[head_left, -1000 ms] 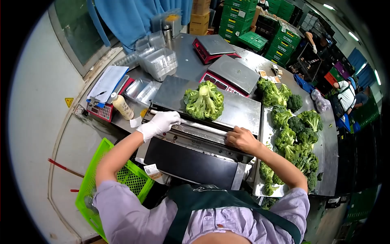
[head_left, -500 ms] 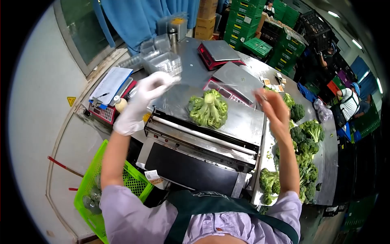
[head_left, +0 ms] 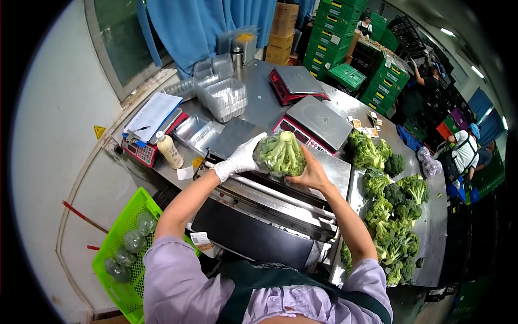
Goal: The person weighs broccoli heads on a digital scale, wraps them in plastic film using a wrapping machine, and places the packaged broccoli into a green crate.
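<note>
A head of broccoli (head_left: pixel 286 154) with its cut stem facing up is held between both hands above the film wrapping machine (head_left: pixel 259 208). Clear film appears to lie around it. My left hand (head_left: pixel 241 158), in a white glove, grips its left side. On the right side my bare right hand (head_left: pixel 313 170) has its fingers curved against the broccoli. The undersides of the fingers are hidden behind the head. Loose broccoli heads (head_left: pixel 396 208) lie on a tray to the right of the machine.
A green basket (head_left: pixel 116 270) with wrapped broccoli stands low at left. Red scales (head_left: pixel 318 124), clear plastic trays (head_left: pixel 224 100), a bottle (head_left: pixel 169 150) and a clipboard (head_left: pixel 151 116) are on the table. Green crates (head_left: pixel 326 38) and other people (head_left: pixel 461 148) are farther back.
Both hands have come inward and down from beside the broccoli, where film was stretched, and now clasp it. The broccoli appears lifted slightly off the machine.
</note>
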Action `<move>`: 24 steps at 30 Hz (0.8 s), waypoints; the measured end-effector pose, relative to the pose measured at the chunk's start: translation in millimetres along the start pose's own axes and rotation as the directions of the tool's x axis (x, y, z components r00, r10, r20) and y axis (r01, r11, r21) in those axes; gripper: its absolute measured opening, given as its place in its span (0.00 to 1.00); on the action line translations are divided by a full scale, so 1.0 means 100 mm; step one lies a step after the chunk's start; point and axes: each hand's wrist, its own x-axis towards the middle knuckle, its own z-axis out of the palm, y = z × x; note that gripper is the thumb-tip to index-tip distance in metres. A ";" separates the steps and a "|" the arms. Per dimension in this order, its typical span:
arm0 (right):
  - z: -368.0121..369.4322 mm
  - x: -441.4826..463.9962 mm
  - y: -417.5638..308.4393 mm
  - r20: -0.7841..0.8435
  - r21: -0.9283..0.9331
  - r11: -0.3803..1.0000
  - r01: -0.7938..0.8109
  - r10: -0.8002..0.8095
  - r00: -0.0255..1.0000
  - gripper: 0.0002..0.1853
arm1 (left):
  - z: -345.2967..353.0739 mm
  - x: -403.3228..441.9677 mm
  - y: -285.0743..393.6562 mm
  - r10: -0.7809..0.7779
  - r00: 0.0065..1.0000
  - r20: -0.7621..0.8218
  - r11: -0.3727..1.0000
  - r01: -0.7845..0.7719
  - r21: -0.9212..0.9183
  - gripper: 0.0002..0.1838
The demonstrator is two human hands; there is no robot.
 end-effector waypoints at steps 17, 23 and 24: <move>0.06 -1.63 -1.27 0.786 0.237 0.292 -0.927 0.503 0.360 0.42 | -0.15 -1.75 1.08 -0.514 0.179 0.839 0.378 0.925 0.034 0.45; 0.41 -1.58 -1.01 0.942 0.229 -0.039 -0.973 0.259 0.211 0.47 | 0.48 -2.04 0.16 -0.225 0.015 0.974 0.071 0.997 0.001 0.49; 0.40 -1.63 -1.01 0.937 0.228 -0.015 -0.973 0.274 0.216 0.48 | 0.37 -2.01 0.23 -0.244 0.026 0.969 0.214 0.977 0.027 0.52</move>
